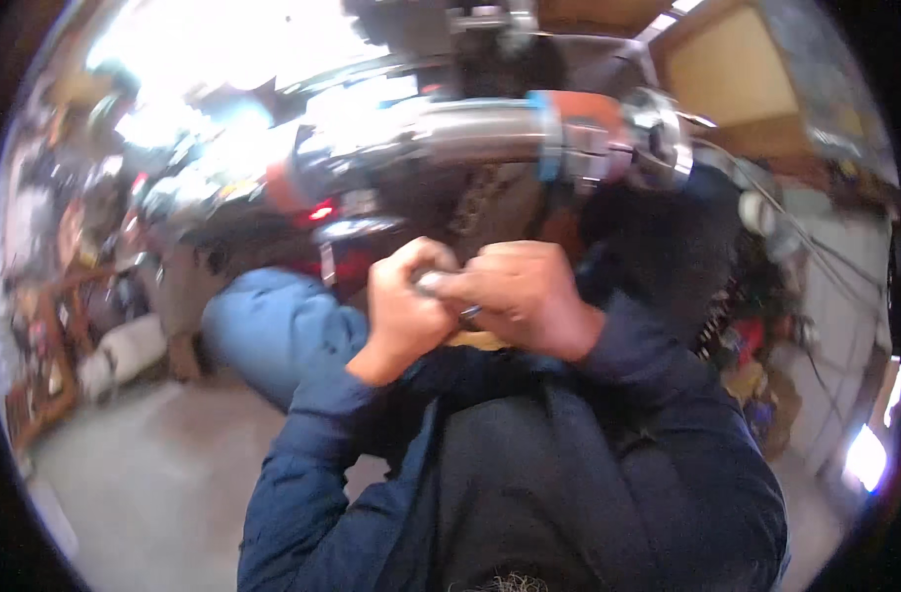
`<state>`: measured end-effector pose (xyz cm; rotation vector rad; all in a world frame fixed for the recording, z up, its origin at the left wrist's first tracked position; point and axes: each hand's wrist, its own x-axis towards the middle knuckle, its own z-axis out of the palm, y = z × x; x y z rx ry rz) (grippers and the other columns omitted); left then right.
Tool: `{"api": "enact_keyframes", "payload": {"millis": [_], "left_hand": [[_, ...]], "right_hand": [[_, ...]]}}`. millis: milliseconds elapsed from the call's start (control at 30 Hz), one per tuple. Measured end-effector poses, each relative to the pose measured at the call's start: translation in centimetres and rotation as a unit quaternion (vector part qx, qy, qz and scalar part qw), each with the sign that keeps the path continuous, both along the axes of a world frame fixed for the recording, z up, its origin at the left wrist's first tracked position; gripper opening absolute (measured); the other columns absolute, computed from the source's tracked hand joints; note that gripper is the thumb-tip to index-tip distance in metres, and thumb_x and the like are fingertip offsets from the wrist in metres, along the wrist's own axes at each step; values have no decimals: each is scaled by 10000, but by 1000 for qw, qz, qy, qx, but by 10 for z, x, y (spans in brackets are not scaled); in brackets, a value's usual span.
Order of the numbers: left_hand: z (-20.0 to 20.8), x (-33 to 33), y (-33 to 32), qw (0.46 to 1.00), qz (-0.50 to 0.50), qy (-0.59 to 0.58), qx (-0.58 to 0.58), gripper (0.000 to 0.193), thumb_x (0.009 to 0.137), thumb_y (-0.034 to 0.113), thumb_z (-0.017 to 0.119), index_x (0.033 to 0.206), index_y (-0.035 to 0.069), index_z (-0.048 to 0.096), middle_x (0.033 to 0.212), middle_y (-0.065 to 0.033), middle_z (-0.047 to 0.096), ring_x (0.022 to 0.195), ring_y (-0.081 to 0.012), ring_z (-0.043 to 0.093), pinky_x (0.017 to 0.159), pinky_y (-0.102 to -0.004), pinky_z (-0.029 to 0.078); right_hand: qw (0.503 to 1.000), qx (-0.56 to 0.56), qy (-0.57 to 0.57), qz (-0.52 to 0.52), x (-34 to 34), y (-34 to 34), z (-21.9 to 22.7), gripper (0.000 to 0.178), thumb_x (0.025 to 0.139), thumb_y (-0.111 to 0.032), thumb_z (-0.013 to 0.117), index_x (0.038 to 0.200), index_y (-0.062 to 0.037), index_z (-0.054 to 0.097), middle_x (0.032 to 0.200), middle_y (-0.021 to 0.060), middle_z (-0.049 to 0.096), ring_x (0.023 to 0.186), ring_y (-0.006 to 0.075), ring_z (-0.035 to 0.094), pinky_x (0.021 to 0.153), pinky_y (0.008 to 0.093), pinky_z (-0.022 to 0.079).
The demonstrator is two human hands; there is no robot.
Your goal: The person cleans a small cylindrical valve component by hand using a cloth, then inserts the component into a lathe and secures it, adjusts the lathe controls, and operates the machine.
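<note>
Both my hands meet in front of my body, just above my lap. My left hand (pixel 409 306) is closed, its fingers curled around something small that is mostly hidden. My right hand (pixel 523 296) is closed too, pressed against the left with its thumb and fingers pinched together. Between them shows a small pale, greyish piece (pixel 431 281), too blurred to name. A little dark, shiny bit sits by the right fingers. Beyond the hands lies a long chrome cylinder (pixel 480 130) with orange and blue bands, apart from both hands.
My bent left knee (pixel 283 326) in blue cloth is at the left. Dark machinery with a red light (pixel 321 210) stands past my hands. A wooden rack (pixel 61 365) and a white roll-shaped thing (pixel 130 350) are far left. Cables (pixel 816 247) hang at the right.
</note>
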<state>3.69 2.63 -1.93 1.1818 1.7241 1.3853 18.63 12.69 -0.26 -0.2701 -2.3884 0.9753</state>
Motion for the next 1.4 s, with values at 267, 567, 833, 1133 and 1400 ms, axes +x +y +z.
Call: {"api": "enact_keyframes", "payload": {"millis": [267, 567, 833, 1133, 1400], "left_hand": [[16, 15, 1, 998, -37, 43, -41, 155, 698, 6, 697, 813, 2, 594, 683, -9, 592, 645, -68, 504, 577, -245, 402], [136, 30, 22, 955, -131, 153, 218, 211, 628, -11, 810, 741, 56, 645, 651, -90, 608, 577, -224, 616, 534, -302, 489], [168, 46, 17, 892, -203, 17, 404, 238, 623, -57, 866, 770, 21, 696, 690, -76, 626, 555, -198, 619, 497, -296, 522], [124, -39, -28, 929, 25, -205, 306, 334, 812, 118, 798, 1064, 12, 606, 889, -90, 607, 701, -201, 569, 625, -304, 483], [7, -135, -44, 743, 270, -514, 333, 229, 1032, 203, 578, 1154, 10, 583, 1038, -80, 581, 963, -190, 546, 832, -328, 462]], "right_hand": [[993, -9, 10, -116, 29, -19, 16, 299, 748, -153, 746, 1023, -135, 631, 831, 38, 668, 783, 250, 682, 676, 378, 517], [909, -119, -100, -386, 148, 31, 14, 201, 929, -192, 646, 1084, -65, 638, 890, 107, 639, 758, 244, 628, 712, 384, 511], [605, 185, -412, -656, 470, 93, -144, 332, 920, -145, 599, 1180, 60, 623, 1071, 258, 665, 1004, 447, 622, 910, 500, 481], [679, 111, -312, -655, 463, 118, -154, 535, 965, -278, 614, 1373, 58, 532, 1258, 318, 602, 1187, 436, 578, 1026, 478, 444], [729, -77, -242, -636, 282, 128, -62, 834, 958, -545, 613, 1381, 152, 438, 1361, 359, 529, 1262, 459, 537, 1045, 449, 421]]}}
